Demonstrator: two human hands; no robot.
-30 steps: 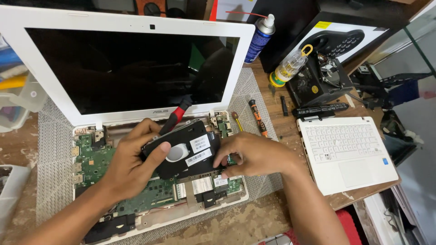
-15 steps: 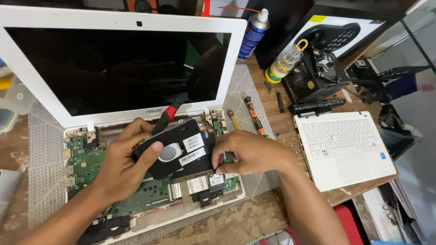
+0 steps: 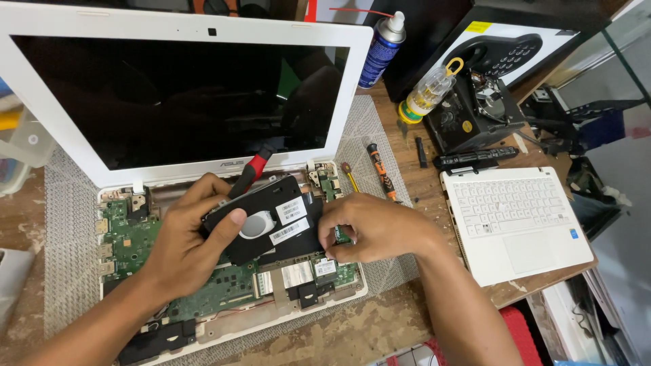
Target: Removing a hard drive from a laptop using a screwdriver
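A white laptop [image 3: 61, 108] lies open in front of me with its keyboard cover off, showing the green circuit board [image 3: 132, 237]. My left hand [image 3: 186, 247] grips a black hard drive [image 3: 271, 220] with white labels, tilted above the board, thumb on its top. My right hand [image 3: 373, 227] pinches the drive's right edge, fingers curled at the board beside it. A red-and-black screwdriver handle [image 3: 252, 171] pokes out behind the drive, under my left fingers.
The removed white keyboard cover [image 3: 519, 220] lies to the right. An orange-and-black screwdriver [image 3: 380, 173], a blue spray can [image 3: 380, 51], a small clear bottle [image 3: 427, 91] and a black device [image 3: 475, 112] stand behind it. A grey mesh mat [image 3: 64, 257] is under the laptop.
The view has shifted slightly. Both hands stay on the hard drive, which sits at nearly the same tilt over the board.
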